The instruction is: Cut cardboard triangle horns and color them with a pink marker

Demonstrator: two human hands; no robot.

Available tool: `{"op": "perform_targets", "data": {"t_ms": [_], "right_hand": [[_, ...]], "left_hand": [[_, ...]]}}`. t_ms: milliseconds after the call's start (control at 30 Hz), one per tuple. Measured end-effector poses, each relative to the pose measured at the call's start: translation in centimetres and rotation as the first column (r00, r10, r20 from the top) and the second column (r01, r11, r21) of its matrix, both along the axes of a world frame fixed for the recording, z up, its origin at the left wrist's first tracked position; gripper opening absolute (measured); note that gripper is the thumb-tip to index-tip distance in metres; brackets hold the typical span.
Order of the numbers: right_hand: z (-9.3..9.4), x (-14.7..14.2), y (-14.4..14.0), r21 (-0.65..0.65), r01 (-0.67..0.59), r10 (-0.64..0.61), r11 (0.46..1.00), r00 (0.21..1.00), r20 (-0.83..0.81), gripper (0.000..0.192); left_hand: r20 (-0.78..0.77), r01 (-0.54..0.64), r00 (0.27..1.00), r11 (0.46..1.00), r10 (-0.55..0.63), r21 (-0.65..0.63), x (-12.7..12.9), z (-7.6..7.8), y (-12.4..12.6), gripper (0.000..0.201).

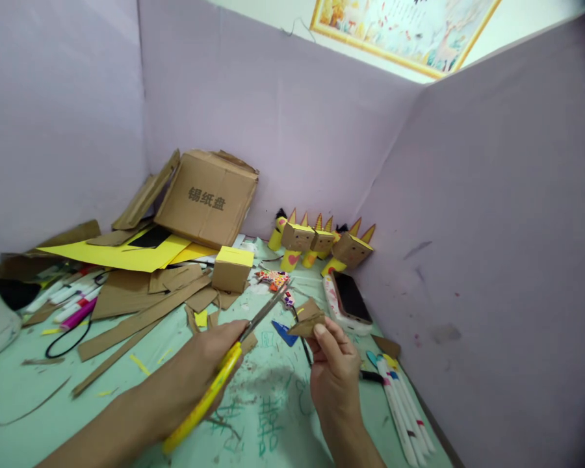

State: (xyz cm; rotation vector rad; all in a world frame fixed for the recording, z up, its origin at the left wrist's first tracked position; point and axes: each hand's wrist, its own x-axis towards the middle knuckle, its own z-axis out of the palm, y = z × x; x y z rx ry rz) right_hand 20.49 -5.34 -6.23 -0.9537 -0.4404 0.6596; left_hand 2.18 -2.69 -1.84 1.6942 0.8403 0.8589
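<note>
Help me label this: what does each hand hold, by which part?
Left hand: scissors, by the handles near the blades. Right hand: cardboard piece, by its right end.

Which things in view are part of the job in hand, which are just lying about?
In hand:
- yellow-handled scissors, left hand
- cardboard piece, right hand

Apparently just lying about:
- phone
- white markers at right
- printed carton

Craft corner: markers (395,411), cardboard scraps (121,296)
</note>
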Motion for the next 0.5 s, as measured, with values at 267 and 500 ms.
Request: {"op": "perform_targets", "data": {"t_ms": [267,500], "right_hand": [[-0.4,0.0,-0.5,-0.011,0.008,-0.007,1.0,0.99,0.137,0.016],[-0.4,-0.5,-1.0,0.019,-0.076,0.073,0.997,0.987,0.147,0.016]], "left_hand": [[-0.047,-0.088,0.994,0.987,0.095,0.137,-0.4,-0.8,-1.8,0.04],[-0.12,-0.002,0.992,0.985,0.024,0.174,-0.6,-1.3,-1.4,0.04]]}}
